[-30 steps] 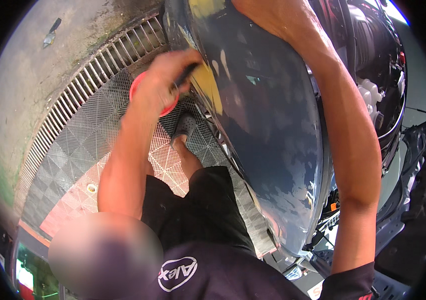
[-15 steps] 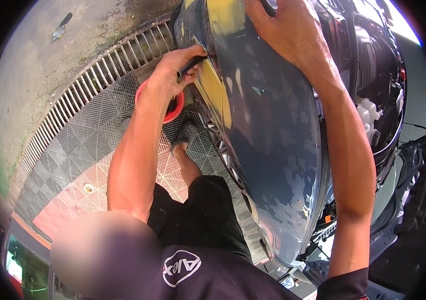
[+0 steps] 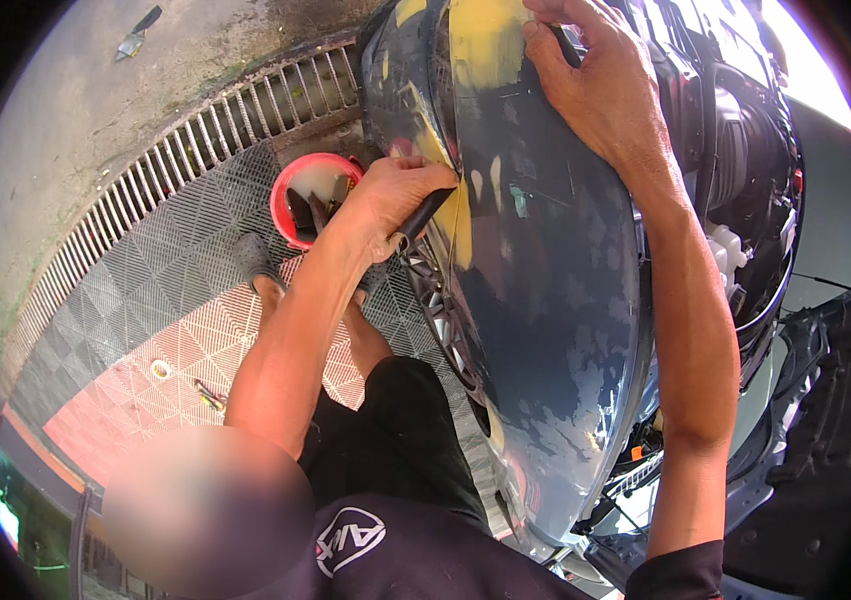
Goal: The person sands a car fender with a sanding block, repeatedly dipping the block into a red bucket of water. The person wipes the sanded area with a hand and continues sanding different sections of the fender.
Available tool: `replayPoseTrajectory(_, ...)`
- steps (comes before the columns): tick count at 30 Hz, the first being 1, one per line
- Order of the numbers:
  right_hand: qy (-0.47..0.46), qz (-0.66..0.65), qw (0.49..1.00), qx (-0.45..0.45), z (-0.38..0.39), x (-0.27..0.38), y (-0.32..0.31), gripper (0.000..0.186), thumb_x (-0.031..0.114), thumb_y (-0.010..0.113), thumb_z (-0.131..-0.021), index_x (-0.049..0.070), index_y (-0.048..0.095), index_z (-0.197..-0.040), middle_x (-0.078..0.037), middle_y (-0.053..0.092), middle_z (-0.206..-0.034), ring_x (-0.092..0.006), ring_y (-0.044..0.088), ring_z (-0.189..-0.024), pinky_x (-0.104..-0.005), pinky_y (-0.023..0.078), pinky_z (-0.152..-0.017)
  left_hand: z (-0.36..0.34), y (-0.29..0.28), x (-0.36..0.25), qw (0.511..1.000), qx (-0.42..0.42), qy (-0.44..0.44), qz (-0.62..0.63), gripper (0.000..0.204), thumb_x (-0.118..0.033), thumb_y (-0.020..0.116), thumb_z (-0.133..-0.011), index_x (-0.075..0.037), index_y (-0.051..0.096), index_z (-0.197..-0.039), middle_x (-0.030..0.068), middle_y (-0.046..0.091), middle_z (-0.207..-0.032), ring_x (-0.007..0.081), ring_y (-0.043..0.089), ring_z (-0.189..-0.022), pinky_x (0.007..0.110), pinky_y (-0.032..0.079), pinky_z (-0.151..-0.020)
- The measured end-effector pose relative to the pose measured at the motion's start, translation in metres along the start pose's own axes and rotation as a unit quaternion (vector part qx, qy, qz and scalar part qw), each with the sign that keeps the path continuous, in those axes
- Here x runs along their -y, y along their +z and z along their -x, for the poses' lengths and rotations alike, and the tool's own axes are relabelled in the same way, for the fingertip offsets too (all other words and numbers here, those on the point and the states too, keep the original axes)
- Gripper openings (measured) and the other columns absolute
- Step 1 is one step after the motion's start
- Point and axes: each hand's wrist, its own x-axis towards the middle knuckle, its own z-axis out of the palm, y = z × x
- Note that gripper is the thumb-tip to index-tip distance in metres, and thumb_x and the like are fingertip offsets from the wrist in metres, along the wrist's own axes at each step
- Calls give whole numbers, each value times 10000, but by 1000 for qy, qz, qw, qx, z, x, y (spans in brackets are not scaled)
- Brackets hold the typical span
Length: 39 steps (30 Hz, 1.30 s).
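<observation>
A car fender (image 3: 546, 300) runs down the middle, dark grey with worn patches and yellow filler (image 3: 486, 45) towards its far end. At its left edge, beside the seam, my left hand (image 3: 401, 200) is closed round a black rolled strip (image 3: 428, 215) with a hollow near end. My right hand (image 3: 606, 85) rests at the fender's upper right edge. Its thumb and fingers bend round a small dark piece (image 3: 571, 45), mostly hidden, whose kind I cannot make out.
Below my left hand is a wheel (image 3: 443, 325). A red-rimmed bucket (image 3: 281, 205) holding liquid and dark blocks stands left, near a metal floor grate (image 3: 211, 120). A tape roll (image 3: 161, 369) lies on the floor tiles. The open engine bay (image 3: 736, 130) lies right.
My left hand has moved nearer along the fender's left edge with the black strip. My right hand has shifted slightly right and nearer. More of the bucket shows now.
</observation>
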Motion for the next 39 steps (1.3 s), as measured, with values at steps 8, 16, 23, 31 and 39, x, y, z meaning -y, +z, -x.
replayPoseTrajectory(8,39,9,999,5,3,-1,12,278,137,660,-992,-20,749,-1204,-271,764,-1185,-444,709,-1184,-500,555,-1053,-13,-28,-7,993,97,-1,-64,160,-167,824,-926,-17,765,-933,4,665,-722,96,555,-518,270,390,-426)
replayPoseTrajectory(16,46,-27,999,-2,2,-2,5,321,153,642,-998,-16,753,-1247,-276,768,-1219,-439,723,-1201,-496,560,-1065,-5,-15,-11,993,68,14,-93,127,-163,775,-994,-57,710,-967,-15,588,-676,81,487,-472,235,332,-380)
replayPoseTrajectory(23,45,-36,998,13,2,0,7,281,168,675,-1006,-13,761,-1204,-258,775,-1189,-420,737,-1164,-478,570,-1024,-9,-11,-4,998,18,51,-26,153,-167,798,-978,-24,753,-1010,-6,638,-748,84,538,-523,246,370,-406)
replayPoseTrajectory(31,18,-19,1000,3,-2,4,3,241,183,690,-1015,-2,764,-1152,-235,781,-1135,-421,739,-1112,-487,569,-991,-13,-3,-10,995,-30,44,80,145,-195,795,-981,-61,739,-966,-22,636,-724,69,537,-524,222,378,-451)
replayPoseTrajectory(39,84,-16,994,64,0,-10,3,363,271,720,-1054,73,764,-1355,-108,810,-1268,-264,749,-1180,-403,553,-1095,-31,-11,-5,994,-17,58,87,158,-193,836,-916,-58,754,-919,43,736,-811,130,670,-620,260,493,-513)
